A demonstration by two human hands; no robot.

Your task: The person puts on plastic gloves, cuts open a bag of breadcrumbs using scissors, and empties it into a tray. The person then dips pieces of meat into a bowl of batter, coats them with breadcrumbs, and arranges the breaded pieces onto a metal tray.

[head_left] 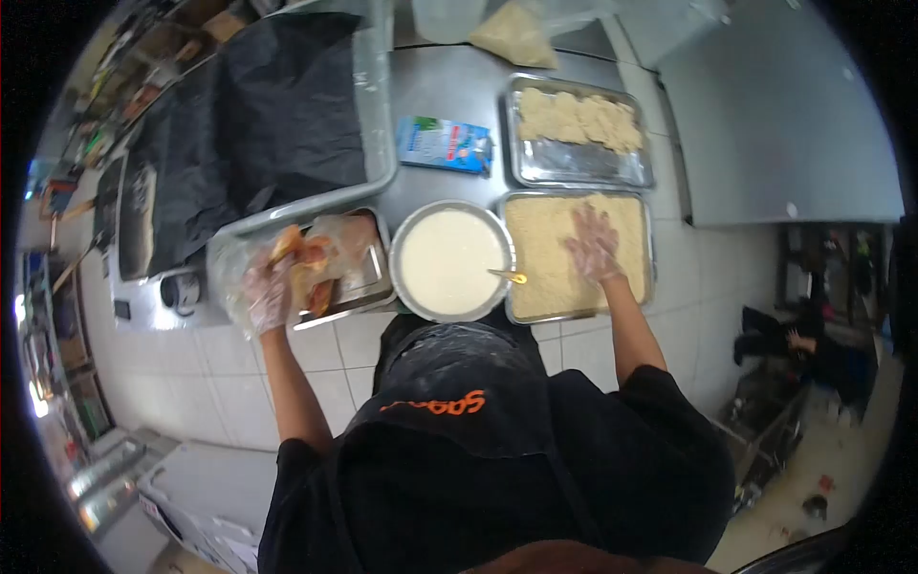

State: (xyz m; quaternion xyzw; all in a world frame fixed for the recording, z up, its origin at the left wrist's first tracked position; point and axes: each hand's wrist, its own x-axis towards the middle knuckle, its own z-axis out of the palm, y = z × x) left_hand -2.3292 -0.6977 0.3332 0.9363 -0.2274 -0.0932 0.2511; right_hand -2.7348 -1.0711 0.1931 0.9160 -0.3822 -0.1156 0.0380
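Apron (430,450), black, orange lettering, whitish smears on its upper part; lies nearer the body than both hands.

Table (435,77), steel; beneath and beyond the hands.

Black sheet (277,115), creased; beyond the left hand (268,290), across a pale tub (382,124).

Crumb tray (535,317), metal, shallow; directly under the right hand (595,244). Its crumbs (537,239) are pale yellow, fine, spread nearly rim to rim, slightly uneven.

Far tray (574,165), metal; just beyond the right hand. Coated pieces (579,120), pale yellow and rough, crowd its far half; bare metal on the near half.

Left tray (371,279), metal; right of the left hand.

Bowl (398,273), round, metal; between the hands. Batter (445,258) within: creamy white, smooth.

Right hand: clear glove, palm down, fingers spread on the crumbs; nothing seen in its hold, though what lies beneath the palm is hidden.

Left hand: clear glove, fingers at a clear bag (228,263); how far closed, and on what, cannot be told.

Meat (311,253): orange-red, moist, irregular; at the left hand's fingertips and right of them.

Blue packet (445,143): beyond the bowl, between the hands.

Utensil (517,278), yellow-ended: left of the right hand, across the bowl's rim.
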